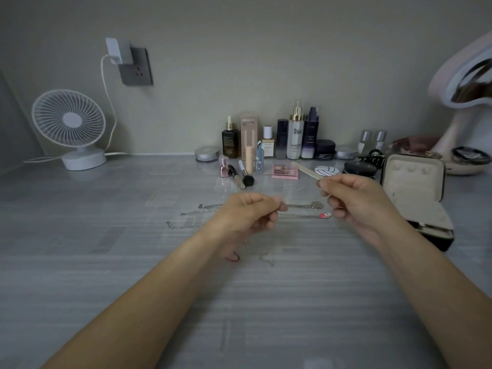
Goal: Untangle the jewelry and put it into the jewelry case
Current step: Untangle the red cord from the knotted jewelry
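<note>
My left hand [247,214] and my right hand [356,201] are raised above the table, each with thumb and forefinger pinched together on a very fine chain that barely shows between them. A red cord [233,258] dangles below my left hand, and a faint pale chain [267,258] shows beside it. Behind my hands, silver chains [186,225] lie stretched out in rows on the table. One has a heart pendant [316,205] and another a pink charm [325,215]. The jewelry case [415,193] stands open at the right, just past my right hand.
Cosmetic bottles [295,134], brushes [241,177], a pink palette [285,171] and compacts line the back of the table. A white desk fan [70,129] stands at the back left. A pink mirror [463,102] and a hair clip [371,157] sit at the right.
</note>
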